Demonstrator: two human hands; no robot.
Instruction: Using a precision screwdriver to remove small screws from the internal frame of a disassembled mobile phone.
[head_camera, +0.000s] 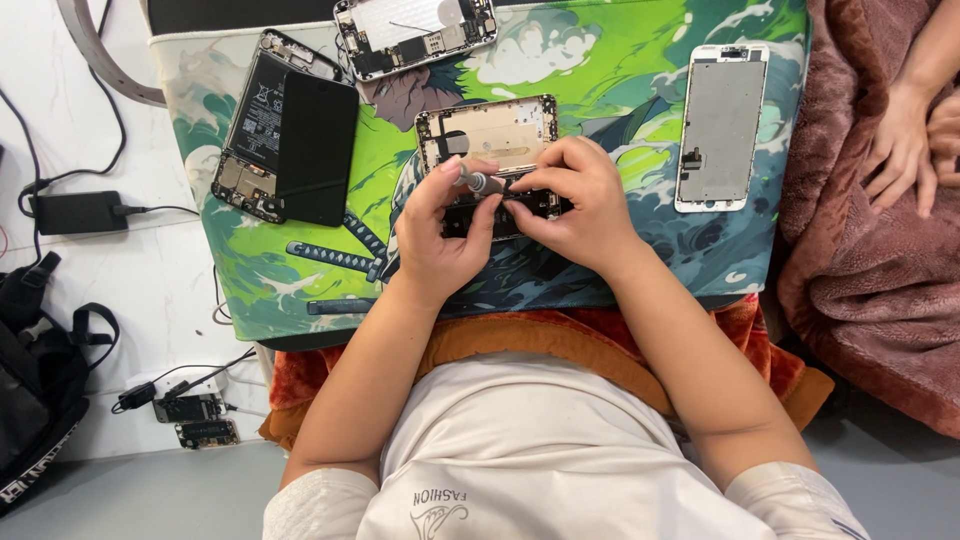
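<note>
Grey tool: a slim metal screwdriver (483, 182) is gripped by the left hand (440, 235), its tip pointed toward the right hand.
Right hand (580, 205): fingers are clenched on the dark lower end of an opened phone (497, 160).
Phone: a flat gold rectangular shell, lying under both hands.
Mat (620, 90): smooth, green, printed, spread beneath the hands.
White screen panel (721, 127): laid well right of the right hand.

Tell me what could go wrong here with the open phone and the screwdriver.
The screwdriver tip sits over the opened phone, pinched between the left hand and right hand; a slip could scratch parts inside. Any loosened screw could get lost on the busy patterned mat. The loose screen lies near the mat's edge, where an elbow might knock it.
</note>
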